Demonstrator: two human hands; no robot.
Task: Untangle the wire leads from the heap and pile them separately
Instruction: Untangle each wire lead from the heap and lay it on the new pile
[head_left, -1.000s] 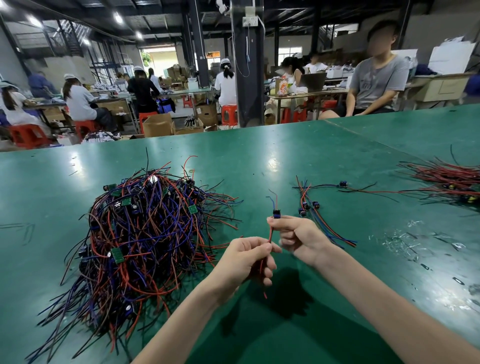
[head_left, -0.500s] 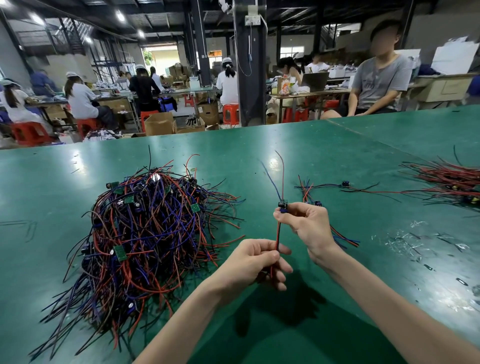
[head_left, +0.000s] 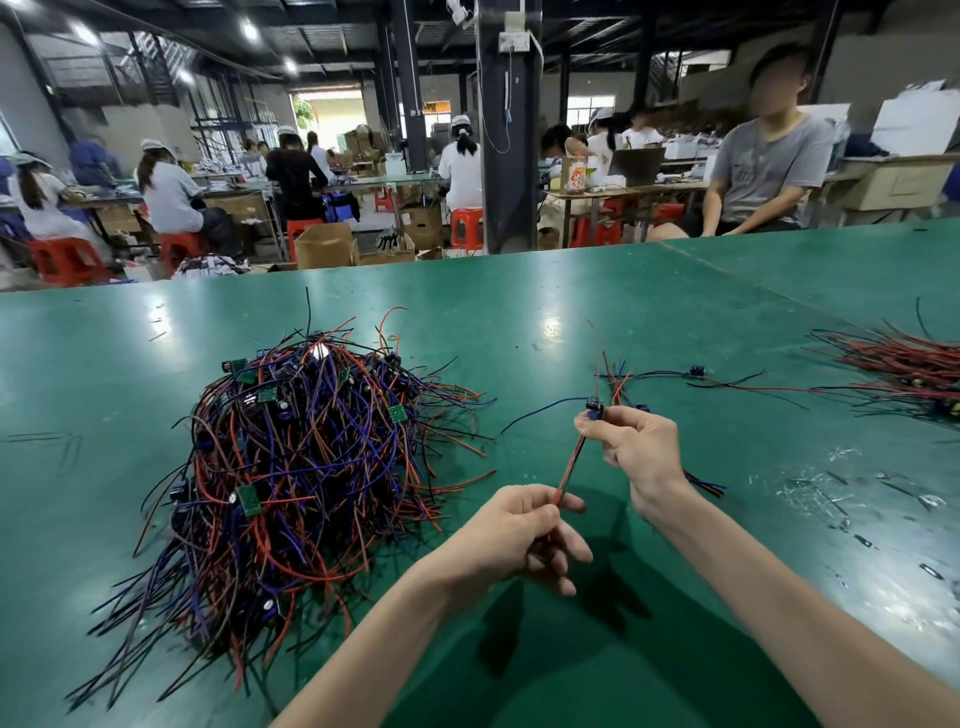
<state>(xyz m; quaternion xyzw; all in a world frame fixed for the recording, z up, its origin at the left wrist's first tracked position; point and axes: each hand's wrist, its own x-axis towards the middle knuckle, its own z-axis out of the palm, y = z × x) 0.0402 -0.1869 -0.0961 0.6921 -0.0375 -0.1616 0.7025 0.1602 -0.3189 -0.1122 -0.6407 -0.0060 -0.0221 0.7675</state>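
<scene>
Head view: a green table (head_left: 519, 291) carries everything. The heap (head_left: 291, 467) of red, blue and black leads with small green boards sits toward the table's left side, its loose ends trailing toward the near edge.

Just right of the heap and above the near edge, both hands hold one lead (head_left: 571, 462) off the surface. The right hand (head_left: 634, 447) pinches its dark plug end between thumb and forefinger, the other fingers curled. The left hand (head_left: 519, 535) grips the red and black wires lower down, its fingers closed round them. A blue strand arcs from the plug toward the heap, and a thin red one rises from it.

Beyond the right hand lies a small pile (head_left: 623, 379) of sorted leads, partly hidden by that hand. A bundle (head_left: 904, 369) of mostly red leads lies at the right edge. Pale scraps (head_left: 831, 488) dot the table in front of it.

Past the far edge stand a dark pillar (head_left: 506, 156), red stools (head_left: 65, 260) and a cardboard box (head_left: 324, 244). A person in a grey shirt (head_left: 763, 171) sits there, and workers sit at benches behind. A printed carton (head_left: 574, 176) stands on one bench, its print too blurred to read.
</scene>
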